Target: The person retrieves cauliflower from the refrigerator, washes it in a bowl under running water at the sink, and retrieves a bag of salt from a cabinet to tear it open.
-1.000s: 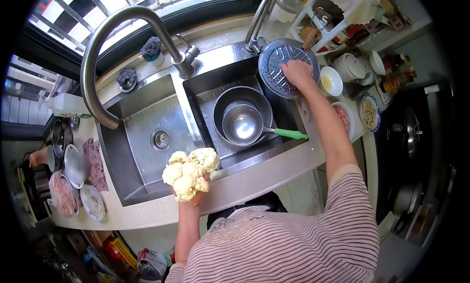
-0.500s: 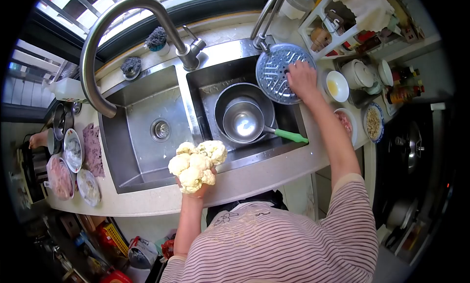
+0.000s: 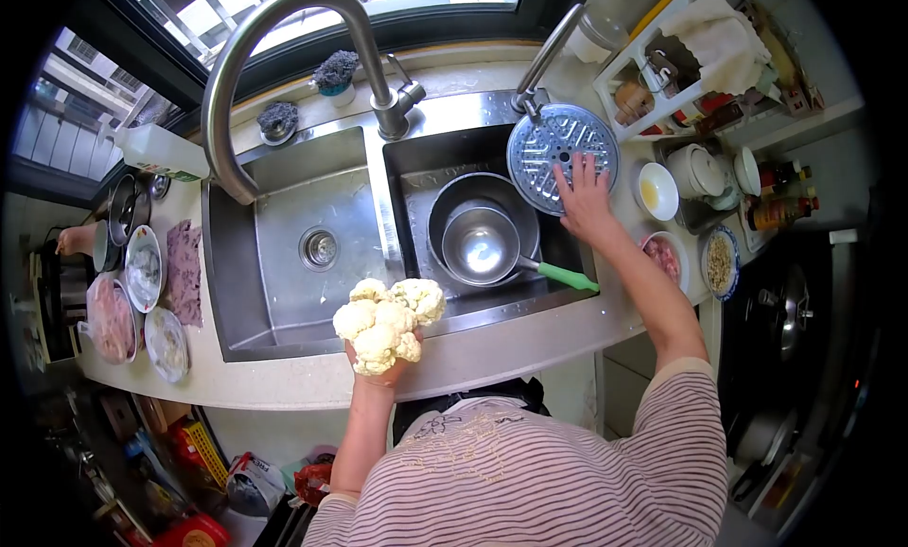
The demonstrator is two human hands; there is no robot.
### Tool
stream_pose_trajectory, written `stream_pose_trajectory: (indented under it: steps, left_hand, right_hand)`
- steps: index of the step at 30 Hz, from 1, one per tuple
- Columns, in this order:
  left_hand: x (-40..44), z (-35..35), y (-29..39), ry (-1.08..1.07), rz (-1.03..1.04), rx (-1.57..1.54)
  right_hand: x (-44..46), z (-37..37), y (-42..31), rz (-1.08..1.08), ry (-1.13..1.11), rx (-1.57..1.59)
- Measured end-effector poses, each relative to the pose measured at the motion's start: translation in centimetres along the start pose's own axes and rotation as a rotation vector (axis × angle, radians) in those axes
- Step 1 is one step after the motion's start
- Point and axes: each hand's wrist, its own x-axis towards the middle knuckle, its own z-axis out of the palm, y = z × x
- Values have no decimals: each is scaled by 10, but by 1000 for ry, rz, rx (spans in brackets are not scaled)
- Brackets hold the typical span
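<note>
Working left to right from my remote station, I note the following.

Left counter: a white oval dish of pink food (image 3: 112, 325) stands well apart from both hands; I record no hazard there.

Centre: the left hand (image 3: 381, 377) grips a cream-coloured, knobbly head of cauliflower (image 3: 383, 322) from beneath, held over the front rim of the double stainless-steel sink (image 3: 312, 207). The florets mostly hide the fingers, so I cannot verify how firm the hold is. Should it slacken or tilt, the head could roll into the basin or onto the floor, and loose florets could break off.

Right basin: a small steel pan with a green handle (image 3: 482, 246) sits inside a larger round dark metal pot (image 3: 440, 207). Its handle projects towards the front rim; a sleeve or forearm catching it could tip the pan.

Right rear: a round, perforated silver metal plate (image 3: 553, 142) overlaps the basin's corner. The right hand (image 3: 588, 205) lies on it, fingers spread, clasping nothing. Uneven pressure could slide the plate into the pot, or sideways against the white bowl of yellow liquid (image 3: 659, 191), causing a spill.
</note>
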Motion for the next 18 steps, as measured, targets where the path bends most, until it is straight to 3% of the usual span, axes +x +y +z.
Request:
stream_pose_trajectory:
  steps: [4, 9, 11, 13, 15, 16, 18]
  left_hand:
    - [-7, 4, 5, -10, 3, -32]
    - [-5, -25, 12, -67, 36, -69]
    - [-20, 23, 11, 48, 26, -154]
    - [-13, -1, 11, -62, 260, 734]
    - [-11, -5, 10, 2, 498, 1234]
    - [-12, 0, 9, 2, 542, 1349]
    - [-15, 6, 10, -6, 424, 997]
  right_hand:
    - [9, 1, 4, -141, 336, -60]
    - [-4, -76, -18, -325, 538, 239]
    - [-2, -98, -30, -298, 677, 377]
    - [-7, -112, -33, -148, 598, 613]
    - [-6, -113, -34, 23, 613, 827]
    - [-10, -116, -25, 155, 522, 836]
    - [-19, -121, -9, 411, 335, 858]
